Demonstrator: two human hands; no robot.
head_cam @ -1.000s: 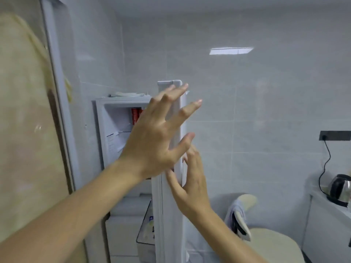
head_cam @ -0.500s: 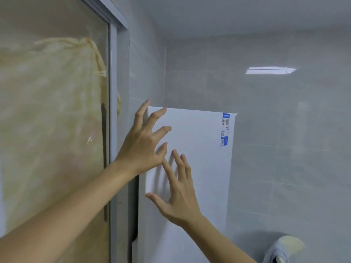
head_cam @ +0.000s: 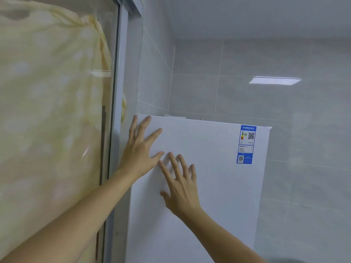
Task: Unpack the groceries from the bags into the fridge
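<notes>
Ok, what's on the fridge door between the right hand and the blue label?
Nothing: in the head view the white fridge door is bare between the right hand, spread flat on it, and the blue label near its upper right corner.

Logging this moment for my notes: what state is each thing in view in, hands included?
Fridge door: shut, white front facing the camera.
Left hand: open, fingers spread, flat against the door near its upper left corner.
Right hand: open, fingers spread, on the door just below the left hand.
Blue label: stuck flat at the door's upper right.
Sliding glass door: cannot tell whether shut.
</notes>
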